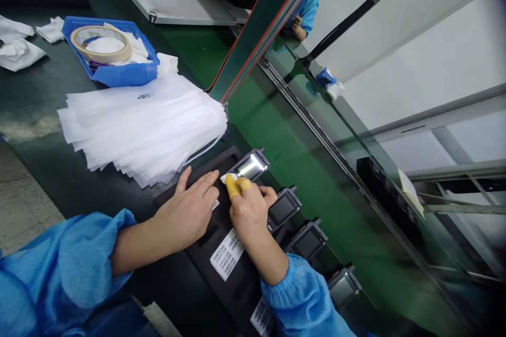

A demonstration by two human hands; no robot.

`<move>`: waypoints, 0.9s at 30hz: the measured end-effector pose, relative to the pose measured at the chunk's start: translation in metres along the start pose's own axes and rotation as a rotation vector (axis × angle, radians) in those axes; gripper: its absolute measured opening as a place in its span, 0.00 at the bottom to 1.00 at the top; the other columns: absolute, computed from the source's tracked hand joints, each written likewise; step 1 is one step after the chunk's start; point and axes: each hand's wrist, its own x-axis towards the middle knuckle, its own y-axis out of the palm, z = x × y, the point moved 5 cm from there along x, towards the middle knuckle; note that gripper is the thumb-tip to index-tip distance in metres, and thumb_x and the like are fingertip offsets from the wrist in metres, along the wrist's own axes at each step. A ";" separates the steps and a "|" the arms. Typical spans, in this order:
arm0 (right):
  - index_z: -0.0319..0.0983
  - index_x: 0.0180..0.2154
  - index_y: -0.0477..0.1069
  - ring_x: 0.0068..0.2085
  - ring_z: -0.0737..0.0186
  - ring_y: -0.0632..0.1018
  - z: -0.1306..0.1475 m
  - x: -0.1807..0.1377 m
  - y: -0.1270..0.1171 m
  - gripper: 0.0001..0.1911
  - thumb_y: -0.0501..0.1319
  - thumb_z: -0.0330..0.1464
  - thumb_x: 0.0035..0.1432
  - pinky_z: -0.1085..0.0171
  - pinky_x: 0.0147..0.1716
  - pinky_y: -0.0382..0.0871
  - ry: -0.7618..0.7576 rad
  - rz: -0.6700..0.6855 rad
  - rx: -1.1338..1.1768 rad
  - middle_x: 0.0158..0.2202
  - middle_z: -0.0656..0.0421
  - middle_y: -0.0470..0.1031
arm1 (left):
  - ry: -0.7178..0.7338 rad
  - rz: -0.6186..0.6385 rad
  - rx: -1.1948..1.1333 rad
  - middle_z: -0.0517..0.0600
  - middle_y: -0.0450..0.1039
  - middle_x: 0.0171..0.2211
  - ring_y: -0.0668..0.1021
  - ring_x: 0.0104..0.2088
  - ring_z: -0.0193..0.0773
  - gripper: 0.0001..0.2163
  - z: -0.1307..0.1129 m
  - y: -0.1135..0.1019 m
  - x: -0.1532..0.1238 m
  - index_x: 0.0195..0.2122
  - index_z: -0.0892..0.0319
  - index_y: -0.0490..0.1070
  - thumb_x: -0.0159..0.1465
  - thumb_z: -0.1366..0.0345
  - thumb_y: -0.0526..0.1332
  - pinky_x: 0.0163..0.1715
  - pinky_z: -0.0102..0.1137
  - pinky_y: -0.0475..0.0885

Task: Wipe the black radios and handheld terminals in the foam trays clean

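My right hand (249,216), with yellow finger cots on two fingers, pinches a small white wipe (228,177) against the near end of a black device with a lit or glossy screen (250,167). The device sits at the far end of a black foam tray (209,266). My left hand (190,213) rests over the tray beside it, fingers stretched out and holding nothing visible; its fingertips come close to the wipe. More such devices stand in a row, including a second device (283,207) beside my right hand and a third device (307,242).
White bags (142,121) lie fanned out beyond my left hand. Behind them a blue bin (130,76) holds a tape roll (100,45). Label sheets (227,255) lie on the tray. A green-edged post (261,26) rises beside the green conveyor belt (272,142). A co-worker's sleeve (310,5) shows beyond.
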 end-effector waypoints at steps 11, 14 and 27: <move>0.40 0.34 0.75 0.37 0.60 0.67 -0.069 0.009 0.006 0.17 0.52 0.19 0.50 0.56 0.40 0.48 0.242 -0.066 -0.050 0.39 0.56 0.73 | -0.040 -0.095 -0.110 0.58 0.69 0.46 0.60 0.62 0.44 0.12 0.004 -0.007 -0.001 0.38 0.61 0.62 0.61 0.79 0.43 0.59 0.51 0.54; 0.39 0.39 0.74 0.37 0.62 0.68 -0.052 -0.002 0.007 0.19 0.52 0.19 0.51 0.56 0.41 0.49 0.129 -0.038 0.018 0.40 0.56 0.73 | -0.008 -0.073 -0.116 0.55 0.70 0.42 0.59 0.62 0.42 0.13 0.002 -0.005 -0.001 0.39 0.60 0.62 0.62 0.79 0.42 0.59 0.51 0.53; 0.40 0.39 0.75 0.38 0.60 0.68 -0.050 0.025 -0.001 0.18 0.51 0.21 0.54 0.54 0.41 0.50 0.199 -0.028 -0.016 0.41 0.55 0.73 | -0.016 -0.124 -0.103 0.56 0.70 0.43 0.60 0.62 0.44 0.13 0.005 -0.005 -0.003 0.42 0.61 0.62 0.62 0.79 0.44 0.59 0.49 0.55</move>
